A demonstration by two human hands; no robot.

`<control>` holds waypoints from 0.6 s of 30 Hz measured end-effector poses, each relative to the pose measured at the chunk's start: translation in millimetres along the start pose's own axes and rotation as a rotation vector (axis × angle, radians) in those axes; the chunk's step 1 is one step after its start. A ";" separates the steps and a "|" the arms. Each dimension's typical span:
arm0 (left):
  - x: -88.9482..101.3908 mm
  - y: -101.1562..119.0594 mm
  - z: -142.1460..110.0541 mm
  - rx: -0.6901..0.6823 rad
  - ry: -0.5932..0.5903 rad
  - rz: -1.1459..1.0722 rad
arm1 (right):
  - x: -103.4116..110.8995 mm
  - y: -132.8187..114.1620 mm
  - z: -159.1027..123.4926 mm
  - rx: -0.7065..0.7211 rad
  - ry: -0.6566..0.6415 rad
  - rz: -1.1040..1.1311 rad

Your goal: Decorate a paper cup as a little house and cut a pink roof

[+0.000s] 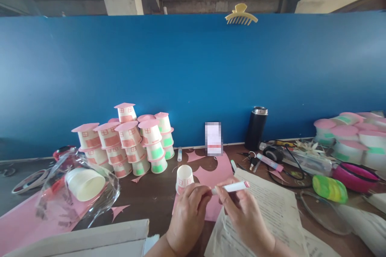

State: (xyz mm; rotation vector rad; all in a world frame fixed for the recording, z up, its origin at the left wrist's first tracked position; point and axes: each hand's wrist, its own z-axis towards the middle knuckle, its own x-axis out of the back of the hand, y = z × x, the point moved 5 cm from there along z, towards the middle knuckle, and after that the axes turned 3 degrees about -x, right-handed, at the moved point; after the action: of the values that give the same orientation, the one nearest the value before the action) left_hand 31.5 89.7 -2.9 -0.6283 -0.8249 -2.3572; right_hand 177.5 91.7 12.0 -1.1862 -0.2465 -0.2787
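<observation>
1. The person's left hand (pixel 188 213) is bare, with rounded knuckles.
2. The right hand (pixel 245 215) is bare too, with slim fingers (pixel 226 201).
3. The left forearm (pixel 163 247) and right forearm (pixel 279 247) are uncovered down to the view's lower edge.

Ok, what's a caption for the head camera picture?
Right hand holding a marker, left hand at one end, paper cups stacked beyond.

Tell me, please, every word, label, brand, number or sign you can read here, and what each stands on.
No text is readable.
Printed sheet: lines of print, too small and blurred.
White rectangle at the back: pixelated, unreadable.
Marker in the right hand: no legible wording.
Clear plastic bag: dark marks, too blurred to tell.
</observation>
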 end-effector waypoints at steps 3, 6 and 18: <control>1.4 0.9 -2.0 -0.026 0.018 0.009 | 0.0 -0.4 -0.3 0.018 0.008 -0.003; 0.4 -1.5 -2.3 -0.030 0.018 0.023 | -3.3 5.2 -1.1 0.002 0.013 -0.007; -4.3 -7.2 -1.8 -0.011 -0.090 0.181 | 60.3 48.0 41.8 -0.375 0.245 -0.279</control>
State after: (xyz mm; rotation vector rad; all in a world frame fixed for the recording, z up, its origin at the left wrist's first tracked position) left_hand 29.6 94.6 -9.6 -0.7840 -0.7610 -2.1847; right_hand 248.8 142.4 5.0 -1.4720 -0.1472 -0.7347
